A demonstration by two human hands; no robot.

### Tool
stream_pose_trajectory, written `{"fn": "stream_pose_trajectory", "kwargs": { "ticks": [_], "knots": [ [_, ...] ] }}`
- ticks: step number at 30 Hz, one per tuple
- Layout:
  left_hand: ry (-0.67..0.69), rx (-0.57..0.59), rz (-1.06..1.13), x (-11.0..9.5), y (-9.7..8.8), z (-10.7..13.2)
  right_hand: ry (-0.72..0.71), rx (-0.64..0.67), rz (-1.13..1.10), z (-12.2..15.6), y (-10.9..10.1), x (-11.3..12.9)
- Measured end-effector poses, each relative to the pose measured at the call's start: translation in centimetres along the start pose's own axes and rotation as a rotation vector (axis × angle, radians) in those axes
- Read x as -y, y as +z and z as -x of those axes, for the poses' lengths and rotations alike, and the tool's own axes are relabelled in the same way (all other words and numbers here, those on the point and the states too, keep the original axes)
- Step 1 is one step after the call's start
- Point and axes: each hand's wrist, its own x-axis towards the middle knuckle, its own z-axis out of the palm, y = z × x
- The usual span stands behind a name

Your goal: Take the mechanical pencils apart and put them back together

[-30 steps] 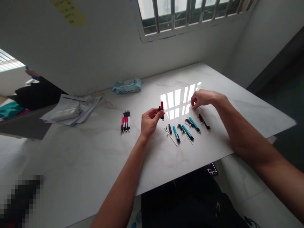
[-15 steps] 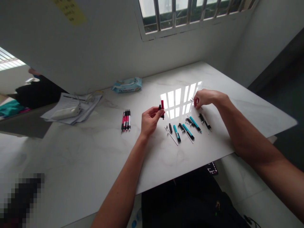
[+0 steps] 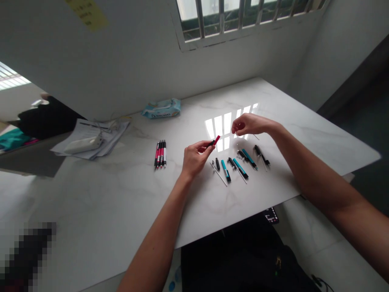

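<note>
My left hand (image 3: pixel 196 158) pinches red and black pen parts (image 3: pixel 216 140), with the red end tilted up to the right. Above the table and to the right, my right hand (image 3: pixel 244 124) has its fingertips pressed together; whatever they hold is too small to make out. A thin white refill (image 3: pixel 256 137) lies beside that wrist. Below the hands are taken-apart pens: a teal barrel (image 3: pixel 225 170), a black barrel piece (image 3: pixel 217 164), a white refill (image 3: pixel 219 174), more teal and black parts (image 3: pixel 240 168) and a black pen part (image 3: pixel 261 155).
Left of my hands, several red, black and white pens (image 3: pixel 160 154) lie side by side on the marbled table (image 3: pixel 121 202). A blue wipes pack (image 3: pixel 161 108) sits by the wall. Papers (image 3: pixel 82 150) with a white device and cable lie farther left.
My right hand has moved left, towards my left hand, uncovering the white refill by its wrist. The red and black parts in my left hand have tipped from upright to a slant.
</note>
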Motion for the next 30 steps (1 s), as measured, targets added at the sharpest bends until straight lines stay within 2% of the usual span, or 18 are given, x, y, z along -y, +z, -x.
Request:
{"fn": "stream_pose_trajectory", "kwargs": {
  "ticks": [4,9,17,23,30],
  "knots": [
    [0.065,-0.02,-0.079,-0.2,0.1,0.2,-0.144,0.015,-0.364,-0.2,1.1,1.2],
    [0.082,-0.025,-0.11,0.0,0.0,0.1,-0.202,0.023,-0.583,-0.5,2.4,2.7],
    [0.087,-0.026,-0.118,-0.3,-0.1,0.2,-0.253,-0.009,-0.713,-1.1,3.6,3.0],
    [0.076,-0.033,-0.117,-0.2,-0.1,0.2,-0.275,-0.145,-0.843,-1.4,4.2,3.2],
    [0.067,-0.009,-0.109,0.0,-0.2,0.1,-0.242,-0.053,-0.839,-1.3,4.9,4.0]
  ]
}}
